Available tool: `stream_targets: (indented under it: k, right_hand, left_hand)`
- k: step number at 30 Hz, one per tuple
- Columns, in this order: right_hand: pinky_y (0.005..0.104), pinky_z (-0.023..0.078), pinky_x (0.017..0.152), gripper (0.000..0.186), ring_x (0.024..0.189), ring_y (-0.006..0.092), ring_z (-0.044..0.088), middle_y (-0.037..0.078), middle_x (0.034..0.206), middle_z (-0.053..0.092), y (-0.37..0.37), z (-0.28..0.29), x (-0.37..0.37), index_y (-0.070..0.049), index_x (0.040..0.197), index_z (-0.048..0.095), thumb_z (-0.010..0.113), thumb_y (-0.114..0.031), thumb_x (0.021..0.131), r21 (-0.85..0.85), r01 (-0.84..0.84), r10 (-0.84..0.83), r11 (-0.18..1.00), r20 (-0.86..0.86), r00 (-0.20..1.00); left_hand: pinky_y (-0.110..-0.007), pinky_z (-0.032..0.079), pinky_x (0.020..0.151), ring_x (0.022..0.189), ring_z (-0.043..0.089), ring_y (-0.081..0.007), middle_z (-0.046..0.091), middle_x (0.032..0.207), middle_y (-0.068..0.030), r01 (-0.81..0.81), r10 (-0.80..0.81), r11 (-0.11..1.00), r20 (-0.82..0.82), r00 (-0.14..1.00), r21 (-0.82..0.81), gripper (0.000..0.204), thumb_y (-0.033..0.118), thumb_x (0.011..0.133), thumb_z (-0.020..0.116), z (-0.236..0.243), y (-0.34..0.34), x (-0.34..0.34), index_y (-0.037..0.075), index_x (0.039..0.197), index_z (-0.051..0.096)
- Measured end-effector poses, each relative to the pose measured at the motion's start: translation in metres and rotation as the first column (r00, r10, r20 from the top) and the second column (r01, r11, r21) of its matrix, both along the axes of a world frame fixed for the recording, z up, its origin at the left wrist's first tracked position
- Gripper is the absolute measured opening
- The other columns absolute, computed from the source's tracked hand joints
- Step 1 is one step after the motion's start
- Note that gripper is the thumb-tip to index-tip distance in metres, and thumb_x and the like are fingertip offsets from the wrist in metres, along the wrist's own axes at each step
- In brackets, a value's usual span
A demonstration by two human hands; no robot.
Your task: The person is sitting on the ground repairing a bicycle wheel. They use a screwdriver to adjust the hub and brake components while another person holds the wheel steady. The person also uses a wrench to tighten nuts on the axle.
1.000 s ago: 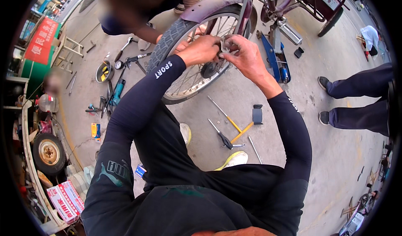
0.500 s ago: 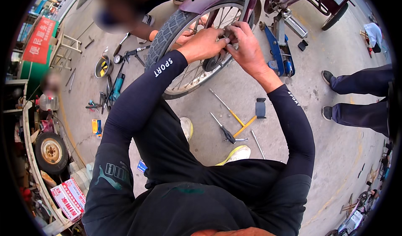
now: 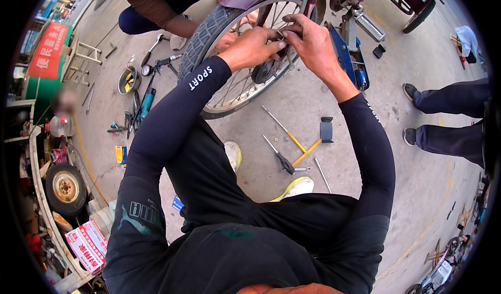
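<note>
We bring left hand point(image 3: 254, 48) and right hand point(image 3: 314, 44) together at wheel point(image 3: 209, 32), fingers bent; what they grip, cannot tell. 1 screwdriver point(image 3: 285, 163) on ground.

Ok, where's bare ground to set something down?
A wide patch lies between right sleeve, bystander's trousers and right-edge clutter; a smaller one between the wheel and yellow tool. Left of the wheel, the bowl and teal tool crowd the ground. The left hand and right hand crowd the wheel.
</note>
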State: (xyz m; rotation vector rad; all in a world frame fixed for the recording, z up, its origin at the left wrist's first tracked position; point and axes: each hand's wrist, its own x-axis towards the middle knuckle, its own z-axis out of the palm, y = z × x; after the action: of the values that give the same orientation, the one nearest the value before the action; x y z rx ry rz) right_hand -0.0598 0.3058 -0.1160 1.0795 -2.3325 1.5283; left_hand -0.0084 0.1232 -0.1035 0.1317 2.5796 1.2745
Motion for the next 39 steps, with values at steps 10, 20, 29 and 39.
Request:
stream_targets:
  k: [10,20,29,39]
  right_hand:
    - [0.0435,0.056,0.079,0.032,0.088,0.0383,0.07,0.021,0.094,0.072,-0.003,0.006,-0.002,-0.003,0.114,0.07,0.067,-0.002,0.083,0.118,-0.102,0.119,0.988,-0.15,0.981]
    - [0.0405,0.056,0.078,0.025,0.09,0.0366,0.07,0.022,0.097,0.071,-0.004,0.005,0.0,-0.001,0.105,0.073,0.074,-0.01,0.081,0.153,-0.039,0.047,0.987,-0.048,0.998]
    - [0.0497,0.048,0.069,0.022,0.08,0.044,0.06,0.021,0.084,0.06,-0.004,-0.011,-0.001,0.0,0.091,0.056,0.073,-0.011,0.082,0.13,-0.018,0.052,0.991,-0.268,0.962]
    - [0.0475,0.05,0.069,0.014,0.08,0.0455,0.062,0.023,0.082,0.062,-0.007,0.003,0.001,0.001,0.096,0.061,0.067,0.001,0.084,0.073,-0.062,0.072,0.995,-0.151,0.986]
  left_hand:
    - [-0.028,0.057,0.074,0.089,0.07,-0.0141,0.07,0.104,-0.0076,-0.021,0.019,0.999,0.026,0.999,0.048,0.032,0.022,0.104,0.055,0.0,-0.003,0.002,-0.002,0.123,0.062]
    - [-0.03,0.057,0.075,0.095,0.071,-0.0167,0.069,0.109,-0.0102,-0.036,0.03,0.997,0.078,0.996,0.07,0.031,0.021,0.106,0.049,0.0,-0.005,-0.002,-0.003,0.123,0.059]
    - [-0.037,0.054,0.084,0.095,0.071,-0.0215,0.075,0.094,-0.0111,-0.021,-0.128,0.873,-0.271,0.954,-0.487,0.033,0.021,0.097,0.056,-0.018,-0.009,-0.001,0.0,0.121,0.064]
    - [-0.039,0.056,0.074,0.08,0.074,-0.0273,0.07,0.097,-0.022,-0.004,-0.056,0.977,-0.275,0.96,-0.214,0.025,0.01,0.098,0.054,-0.018,-0.008,-0.003,-0.005,0.117,0.058]
